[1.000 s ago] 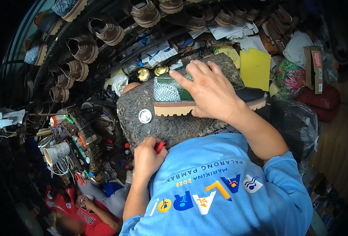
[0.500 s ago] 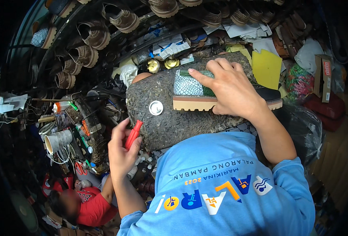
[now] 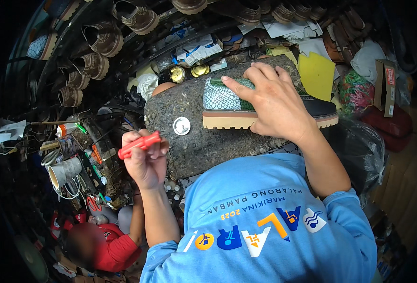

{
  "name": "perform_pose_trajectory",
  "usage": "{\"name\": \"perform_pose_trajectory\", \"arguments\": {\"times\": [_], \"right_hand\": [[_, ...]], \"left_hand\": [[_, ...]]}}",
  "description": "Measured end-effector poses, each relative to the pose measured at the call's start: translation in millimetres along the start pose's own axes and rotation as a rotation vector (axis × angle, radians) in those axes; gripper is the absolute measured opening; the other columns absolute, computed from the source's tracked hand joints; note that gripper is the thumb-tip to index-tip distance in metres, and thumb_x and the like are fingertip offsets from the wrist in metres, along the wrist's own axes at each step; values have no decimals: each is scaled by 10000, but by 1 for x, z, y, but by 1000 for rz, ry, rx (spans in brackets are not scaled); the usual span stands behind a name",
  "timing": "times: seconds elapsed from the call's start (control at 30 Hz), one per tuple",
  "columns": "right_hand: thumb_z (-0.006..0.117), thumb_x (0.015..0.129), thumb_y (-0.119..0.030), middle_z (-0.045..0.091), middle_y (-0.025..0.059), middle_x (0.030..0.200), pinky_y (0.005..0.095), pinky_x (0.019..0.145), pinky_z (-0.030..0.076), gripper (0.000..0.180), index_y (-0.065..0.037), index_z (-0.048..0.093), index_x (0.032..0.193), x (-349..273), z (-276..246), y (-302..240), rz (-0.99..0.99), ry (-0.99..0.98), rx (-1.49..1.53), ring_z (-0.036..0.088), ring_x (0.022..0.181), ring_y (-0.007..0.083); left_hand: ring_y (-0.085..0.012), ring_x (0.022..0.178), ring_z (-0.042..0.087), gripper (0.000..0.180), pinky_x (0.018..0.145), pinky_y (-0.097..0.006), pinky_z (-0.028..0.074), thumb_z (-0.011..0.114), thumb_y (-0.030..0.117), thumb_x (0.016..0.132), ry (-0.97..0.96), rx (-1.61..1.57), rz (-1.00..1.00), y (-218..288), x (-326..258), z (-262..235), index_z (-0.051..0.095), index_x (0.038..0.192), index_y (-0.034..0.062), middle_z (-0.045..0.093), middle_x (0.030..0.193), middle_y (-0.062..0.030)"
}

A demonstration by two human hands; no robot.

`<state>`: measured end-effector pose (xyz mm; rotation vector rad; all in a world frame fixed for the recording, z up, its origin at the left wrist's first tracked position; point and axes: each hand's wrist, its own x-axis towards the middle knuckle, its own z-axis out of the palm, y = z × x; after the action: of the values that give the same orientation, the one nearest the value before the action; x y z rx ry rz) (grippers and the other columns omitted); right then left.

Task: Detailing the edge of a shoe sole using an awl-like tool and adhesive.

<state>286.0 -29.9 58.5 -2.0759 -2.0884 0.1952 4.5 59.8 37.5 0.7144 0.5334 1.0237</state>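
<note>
On its side at the right of the dark, rough work block [image 3: 189, 151] lies a shoe [image 3: 225, 99]. Its upper combines white-and-blue snakeskin pattern, green and black, above a tan ridged sole. My right hand [image 3: 277, 101] grips the shoe across its middle, with fingers over the upper and the thumb by the sole edge; the palm hides part of it. My left hand [image 3: 147, 160], raised at the block's left edge, is closed around a red-handled tool [image 3: 140, 144]. The tool's working tip cannot be made out. Between my hands, a round silvery lid or shallow tin [image 3: 181, 126] rests on the block.
Brown shoes [image 3: 135, 19] line racks at the back left. Beyond the block are two gold-coloured tins [image 3: 177, 74] and papers. A yellow sheet [image 3: 316, 78] overhangs the right end. Cluttered tools and a white cup [image 3: 64, 173] are at left; a person in red [image 3: 116, 247] sits lower left.
My left hand has turned upward, swinging the red-handled tool from nearly upright to slanting sideways. My right hand keeps its grip on the shoe. The whole view has shifted slightly.
</note>
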Motion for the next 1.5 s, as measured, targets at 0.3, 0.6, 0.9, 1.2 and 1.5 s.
{"name": "perform_pose_trajectory", "arguments": {"times": [0.3,0.6,0.9,1.2,1.5], "right_hand": [[809,588,-105,561,89,1141,466,925,413,785,-173,599,1341,-1,1,0,3,18,-6,500,1172,276],[811,588,-117,560,80,1133,464,935,415,781,-174,601,1338,1,3,2,-7,26,-19,506,1157,268],[808,602,-121,566,76,1104,484,941,421,758,-180,609,1331,0,4,2,-9,33,-16,514,1122,259],[794,614,-109,567,74,1112,514,939,416,729,-161,610,1317,0,4,0,1,51,-20,512,1129,268],[776,633,-129,582,59,1065,529,925,412,699,-82,594,1306,-2,5,0,22,93,16,527,1083,252]], "left_hand": [[-146,597,612,183,560,-243,486,687,87,861,138,542,46,-13,-3,-37,613,992,-18,659,785,-97],[-83,571,541,147,544,-211,409,680,118,872,248,1052,189,-38,-2,-47,646,843,-21,634,703,-52],[-85,576,546,134,544,-212,412,669,103,872,289,1078,170,-43,1,-48,642,830,-22,633,700,-60],[-170,668,562,220,784,-410,493,621,125,876,59,246,29,-25,6,-3,580,1072,35,617,767,-91],[-126,577,435,166,637,-354,446,632,49,816,-127,266,114,-70,24,73,522,940,60,478,661,-34]]}}
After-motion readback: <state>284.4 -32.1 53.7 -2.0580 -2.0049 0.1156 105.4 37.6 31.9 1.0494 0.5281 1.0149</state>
